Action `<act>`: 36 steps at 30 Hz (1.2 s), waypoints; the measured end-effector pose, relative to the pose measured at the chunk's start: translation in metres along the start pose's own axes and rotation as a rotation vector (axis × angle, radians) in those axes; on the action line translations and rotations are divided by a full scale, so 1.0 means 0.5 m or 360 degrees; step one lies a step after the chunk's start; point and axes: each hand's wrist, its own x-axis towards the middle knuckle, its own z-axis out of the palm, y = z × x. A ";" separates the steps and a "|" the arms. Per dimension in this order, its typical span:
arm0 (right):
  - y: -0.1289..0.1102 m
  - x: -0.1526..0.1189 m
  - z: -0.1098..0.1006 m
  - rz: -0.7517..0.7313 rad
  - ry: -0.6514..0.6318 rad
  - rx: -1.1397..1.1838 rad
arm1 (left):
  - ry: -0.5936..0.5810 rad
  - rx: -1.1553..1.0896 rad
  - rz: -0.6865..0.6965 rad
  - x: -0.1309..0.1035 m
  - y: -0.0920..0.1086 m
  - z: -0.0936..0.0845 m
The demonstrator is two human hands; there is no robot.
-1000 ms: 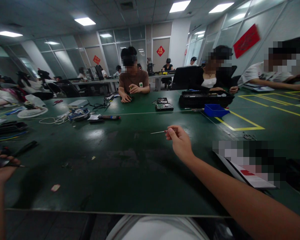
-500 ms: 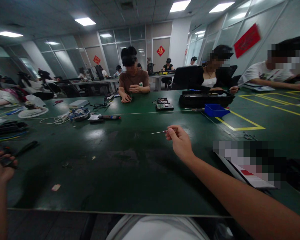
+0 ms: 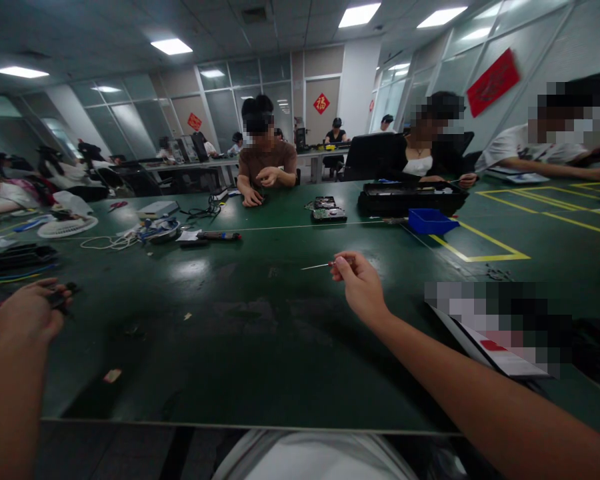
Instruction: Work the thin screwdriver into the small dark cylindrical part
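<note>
My right hand (image 3: pixel 359 285) is closed round the red handle of a thin screwdriver (image 3: pixel 317 267), held above the middle of the green table (image 3: pixel 260 380). The metal shaft points left. At the far left my left hand (image 3: pixel 29 312) has its fingers curled round a dark object (image 3: pixel 59 298) that is too unclear to name. Coloured wires (image 3: pixel 17 276) and a black case (image 3: pixel 17 259) lie just beyond my left hand.
A blue bin (image 3: pixel 433 221), a long black tray (image 3: pixel 413 198) and opened hard drives (image 3: pixel 329 209) are across the table. Cables (image 3: pixel 157 229) and a pen-like tool (image 3: pixel 220 236) lie left of centre. A booklet (image 3: pixel 513 353) is at right. People sit around.
My left hand has moved right and slightly up with a dark object in its fingers. The right hand and screwdriver have stayed almost still.
</note>
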 end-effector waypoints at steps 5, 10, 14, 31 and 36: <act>0.000 0.002 -0.001 -0.0017 0.0033 0.0023 | -0.0032 -0.0347 -0.0207 -0.063 0.056 0.097; 0.002 0.002 -0.003 -0.0020 0.0024 0.0030 | -0.0420 -0.0583 -0.0196 -0.142 0.096 0.198; 0.000 0.002 -0.003 -0.0013 0.0035 0.0007 | -0.0782 -0.0672 -0.0202 -0.230 0.111 0.278; -0.015 0.005 -0.009 -0.0063 0.0216 0.0032 | -0.1847 -0.0234 0.0333 -0.578 0.078 0.467; -0.025 -0.001 -0.006 -0.0103 0.0197 0.0046 | -0.2018 -0.0019 0.0680 -0.576 0.043 0.453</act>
